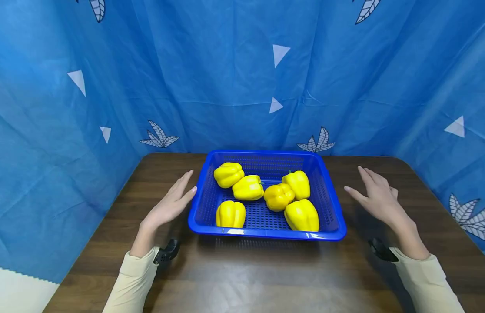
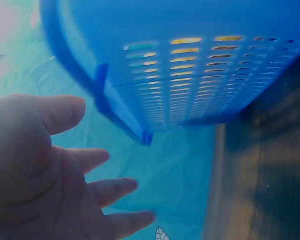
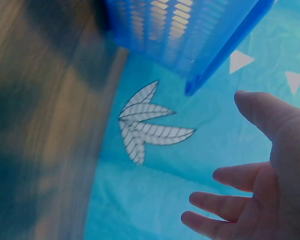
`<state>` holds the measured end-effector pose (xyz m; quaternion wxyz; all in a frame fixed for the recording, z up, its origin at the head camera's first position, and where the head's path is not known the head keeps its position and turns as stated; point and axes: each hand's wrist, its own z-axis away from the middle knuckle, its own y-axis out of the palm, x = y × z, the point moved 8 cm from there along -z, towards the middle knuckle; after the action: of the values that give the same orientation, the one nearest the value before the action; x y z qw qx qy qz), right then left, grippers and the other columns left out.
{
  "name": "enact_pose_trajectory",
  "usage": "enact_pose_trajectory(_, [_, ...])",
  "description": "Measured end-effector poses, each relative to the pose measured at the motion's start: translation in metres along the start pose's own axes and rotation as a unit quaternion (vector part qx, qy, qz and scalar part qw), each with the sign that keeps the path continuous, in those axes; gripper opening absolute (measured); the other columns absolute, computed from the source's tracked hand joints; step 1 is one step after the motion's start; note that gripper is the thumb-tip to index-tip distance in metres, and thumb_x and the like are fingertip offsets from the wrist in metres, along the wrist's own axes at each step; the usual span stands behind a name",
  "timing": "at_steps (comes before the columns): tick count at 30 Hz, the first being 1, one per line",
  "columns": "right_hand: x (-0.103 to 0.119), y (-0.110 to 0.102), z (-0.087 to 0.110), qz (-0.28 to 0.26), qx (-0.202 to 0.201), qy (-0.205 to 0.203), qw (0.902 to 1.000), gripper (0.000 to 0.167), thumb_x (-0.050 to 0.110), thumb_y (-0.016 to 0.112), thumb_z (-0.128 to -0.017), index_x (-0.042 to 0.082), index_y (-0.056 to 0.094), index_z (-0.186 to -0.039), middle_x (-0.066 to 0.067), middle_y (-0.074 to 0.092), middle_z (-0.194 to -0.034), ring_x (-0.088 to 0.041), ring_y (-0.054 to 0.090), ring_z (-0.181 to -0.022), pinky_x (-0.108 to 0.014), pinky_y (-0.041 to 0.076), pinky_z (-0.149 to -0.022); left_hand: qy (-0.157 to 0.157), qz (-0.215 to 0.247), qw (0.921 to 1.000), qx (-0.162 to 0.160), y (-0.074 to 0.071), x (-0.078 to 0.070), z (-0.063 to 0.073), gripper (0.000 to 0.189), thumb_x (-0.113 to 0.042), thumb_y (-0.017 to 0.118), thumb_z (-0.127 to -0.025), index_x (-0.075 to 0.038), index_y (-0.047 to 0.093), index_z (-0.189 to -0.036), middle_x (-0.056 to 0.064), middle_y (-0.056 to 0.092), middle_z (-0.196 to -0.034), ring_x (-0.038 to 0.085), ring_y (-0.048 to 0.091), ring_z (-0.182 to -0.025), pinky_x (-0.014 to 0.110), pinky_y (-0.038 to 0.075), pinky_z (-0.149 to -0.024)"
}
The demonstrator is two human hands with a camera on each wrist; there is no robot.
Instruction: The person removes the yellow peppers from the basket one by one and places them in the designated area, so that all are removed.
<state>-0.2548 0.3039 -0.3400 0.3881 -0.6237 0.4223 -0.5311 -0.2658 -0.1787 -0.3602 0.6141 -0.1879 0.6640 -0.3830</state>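
A blue plastic basket (image 1: 266, 233) with slotted walls sits on the table, holding several yellow bell peppers (image 1: 248, 188). Some peppers lie in its left half, others bunch together toward the right. My left hand (image 1: 170, 206) is beside the basket's left rim, fingers extended, thumb tip close to the rim. In the left wrist view that hand (image 2: 45, 170) holds nothing, and the basket wall (image 2: 190, 75) rises beyond it. Off the right side of the basket, my right hand (image 1: 379, 198) is held with fingers spread. The right wrist view shows its palm bare.
The dark wooden table (image 1: 262, 278) runs under both forearms. Behind and at both sides hangs a blue curtain (image 1: 211, 78) with white triangles and leaf prints. A black wrist camera (image 1: 168, 251) is strapped to the left wrist, another (image 1: 380, 251) to the right.
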Motion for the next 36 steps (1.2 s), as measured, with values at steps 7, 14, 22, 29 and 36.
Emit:
enact_pose_trajectory(7, [0.031, -0.012, 0.000, -0.019, -0.048, -0.039, 0.9979, 0.061, 0.035, 0.054, -0.093, -0.010, 0.042, -0.133, -0.035, 0.041, -0.134, -0.053, 0.032, -0.121, -0.072, 0.027, -0.094, 0.016, 0.064, 0.9976, 0.021, 0.007, -0.007, -0.001, 0.064, -0.042, 0.033, -0.100, -0.018, 0.007, -0.152, 0.018, 0.017, -0.157, 0.045, 0.029, -0.138, 0.062, 0.033, -0.106])
enact_pose_trajectory(14, [0.067, -0.015, 0.001, -0.033, -0.076, -0.088, 0.9927, 0.043, 0.022, 0.063, -0.088, -0.008, 0.057, -0.118, -0.030, 0.056, -0.118, -0.043, 0.046, -0.106, -0.062, 0.044, -0.086, 0.013, 0.063, 0.9977, 0.021, 0.012, -0.007, -0.004, 0.058, -0.040, 0.032, -0.101, -0.018, 0.014, -0.152, 0.018, 0.027, -0.154, 0.042, 0.045, -0.129, 0.057, 0.041, -0.103])
enact_pose_trajectory(22, [0.109, 0.012, 0.009, -0.002, 0.039, -0.107, 0.9935, 0.047, 0.026, 0.068, -0.084, -0.007, 0.061, -0.116, -0.023, 0.066, -0.101, -0.029, 0.060, -0.084, -0.044, 0.058, -0.072, 0.006, 0.067, 0.9971, 0.034, 0.022, -0.006, -0.007, 0.058, -0.041, 0.029, -0.101, -0.020, 0.010, -0.152, 0.018, 0.023, -0.155, 0.044, 0.046, -0.127, 0.056, 0.045, -0.099])
enact_pose_trajectory(29, [0.124, 0.034, 0.013, 0.033, 0.099, -0.101, 0.9894, 0.040, 0.031, 0.070, -0.082, -0.006, 0.064, -0.096, -0.003, 0.045, -0.061, -0.016, 0.044, -0.061, -0.022, 0.037, -0.051, 0.003, 0.056, 0.9977, 0.039, 0.027, -0.003, -0.007, 0.059, -0.044, 0.026, -0.101, -0.021, 0.008, -0.152, 0.016, 0.022, -0.156, 0.042, 0.043, -0.131, 0.057, 0.041, -0.102])
enact_pose_trajectory(36, [0.128, 0.054, 0.011, 0.023, 0.126, -0.098, 0.9869, 0.042, 0.043, 0.070, -0.079, 0.007, 0.053, -0.067, 0.002, 0.035, -0.053, -0.013, 0.038, -0.049, -0.020, 0.028, -0.048, 0.004, 0.034, 0.9989, 0.032, 0.026, -0.002, -0.006, 0.058, -0.043, 0.024, -0.102, -0.020, 0.007, -0.152, 0.018, 0.024, -0.155, 0.042, 0.045, -0.129, 0.057, 0.042, -0.102])
